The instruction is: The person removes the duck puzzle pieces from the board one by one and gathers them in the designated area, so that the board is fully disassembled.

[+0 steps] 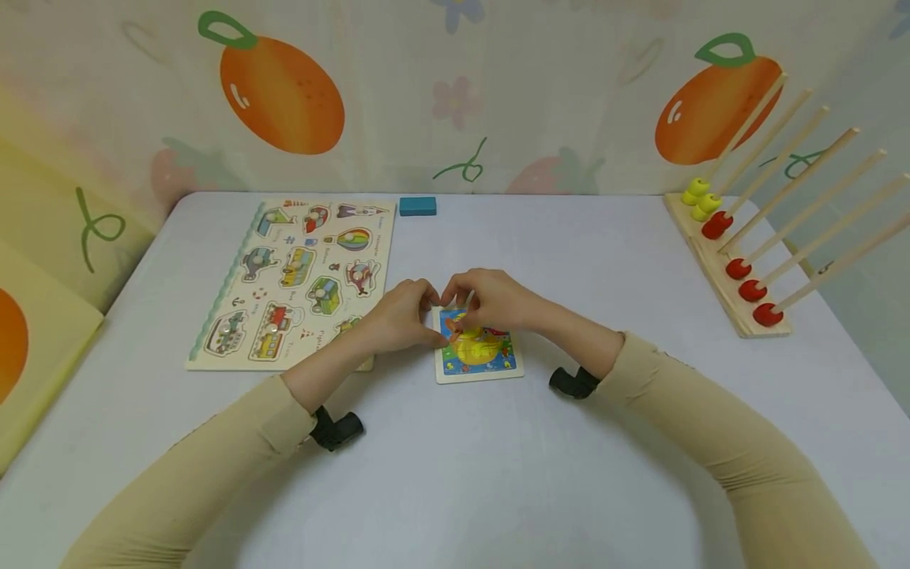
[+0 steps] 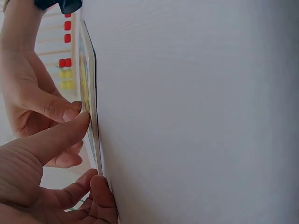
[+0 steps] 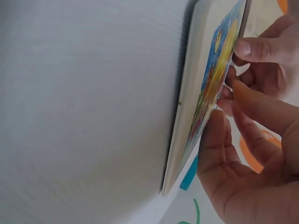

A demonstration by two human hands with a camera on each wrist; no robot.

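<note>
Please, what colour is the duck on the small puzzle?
The duck is mainly yellow; the head view shows it best.

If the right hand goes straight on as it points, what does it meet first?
Most likely the bare left hand, at the upper-left corner of the square, pale-bordered yellow-duck puzzle; whether the hands touch is unclear.

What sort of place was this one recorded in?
Probably a children's play or learning corner, though it could be a set dressed as one. The clues are the vehicle picture board, the wooden bead rack and the backdrop with its cartoon oranges.
</note>
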